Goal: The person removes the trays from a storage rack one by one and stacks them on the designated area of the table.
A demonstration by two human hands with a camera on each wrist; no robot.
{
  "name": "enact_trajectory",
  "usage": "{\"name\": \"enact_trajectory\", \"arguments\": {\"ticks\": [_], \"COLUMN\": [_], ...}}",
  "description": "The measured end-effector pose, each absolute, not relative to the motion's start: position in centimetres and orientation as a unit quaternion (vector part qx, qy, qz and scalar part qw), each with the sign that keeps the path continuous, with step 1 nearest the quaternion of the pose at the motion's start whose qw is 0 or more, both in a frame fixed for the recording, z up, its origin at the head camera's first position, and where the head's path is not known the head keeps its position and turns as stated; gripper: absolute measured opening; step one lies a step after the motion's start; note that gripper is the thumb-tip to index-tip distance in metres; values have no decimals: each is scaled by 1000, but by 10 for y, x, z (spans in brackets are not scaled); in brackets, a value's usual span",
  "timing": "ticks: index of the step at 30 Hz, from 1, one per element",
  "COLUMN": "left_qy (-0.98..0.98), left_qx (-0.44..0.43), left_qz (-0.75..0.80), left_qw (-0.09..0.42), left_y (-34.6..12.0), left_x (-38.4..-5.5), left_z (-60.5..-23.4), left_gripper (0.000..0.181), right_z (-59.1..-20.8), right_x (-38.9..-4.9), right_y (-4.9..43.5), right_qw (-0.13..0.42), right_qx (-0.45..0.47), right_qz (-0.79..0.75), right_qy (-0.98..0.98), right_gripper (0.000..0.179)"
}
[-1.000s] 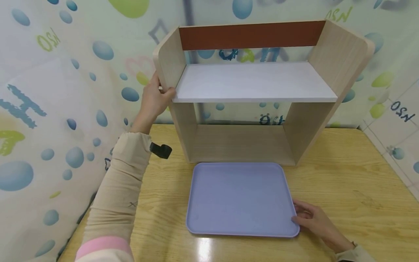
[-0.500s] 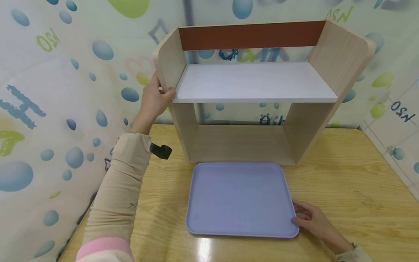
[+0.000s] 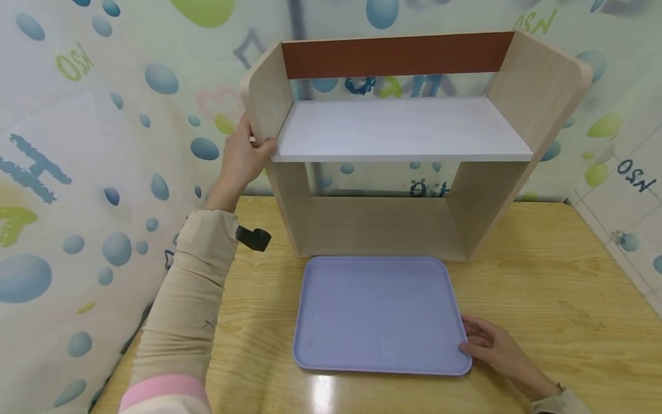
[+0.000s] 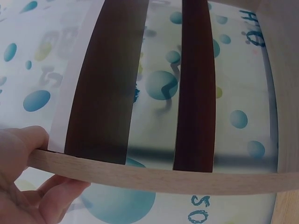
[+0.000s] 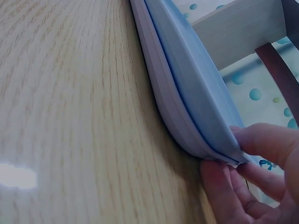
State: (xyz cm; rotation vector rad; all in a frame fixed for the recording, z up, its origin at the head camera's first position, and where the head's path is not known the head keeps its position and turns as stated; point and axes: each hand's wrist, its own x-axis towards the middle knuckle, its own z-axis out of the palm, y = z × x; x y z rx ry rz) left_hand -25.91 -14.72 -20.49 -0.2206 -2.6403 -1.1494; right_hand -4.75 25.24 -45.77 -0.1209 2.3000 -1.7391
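A small desktop bookshelf [image 3: 403,129] stands at the back, with pale wood sides, a white middle board and a reddish-brown back rail. My left hand [image 3: 240,158] grips the front edge of its left side panel [image 3: 269,95], thumb on one face and fingers on the other, as the left wrist view confirms. In front of the bookshelf lies a lavender-blue tray [image 3: 383,316] with nothing on it. My right hand [image 3: 496,353] pinches its near right corner. From the right wrist view, the tray's edge [image 5: 187,70] shows a blue layer above a paler one; the thumb presses on top.
The wooden table [image 3: 548,287] extends on both sides of the tray. A patterned cloth [image 3: 103,172] hangs behind and to the left. A black strap end [image 3: 253,238] sticks out from the left cuff.
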Motion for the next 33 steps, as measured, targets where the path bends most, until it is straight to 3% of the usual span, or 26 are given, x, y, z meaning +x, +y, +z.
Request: {"name": "enact_trajectory", "arguments": {"ticks": [5, 15, 20, 27, 33], "left_qy": [-908, -899, -896, -894, -892], "left_qx": [-76, -101, -100, -99, -128], "left_qz": [-394, -407, -417, -426, -415], "left_qw": [122, 125, 116, 99, 126], "left_y": [-145, -148, -155, -166, -173], "left_x": [-261, -263, -262, -258, -249], "left_z": [-205, -208, -211, -209, -213], "left_gripper": [54, 52, 55, 60, 63], "right_z": [-458, -457, -443, -425, -406], "right_x": [-46, -58, -65, -77, -93], "right_y": [254, 275, 283, 292, 300], "right_qw": [130, 42, 42, 16, -31], "right_qx": [-43, -132, -111, -117, -131], "right_qz": [-594, -591, -613, -602, -573], "right_qy": [793, 794, 781, 790, 809], "right_gripper": [63, 34, 40, 33, 38]}}
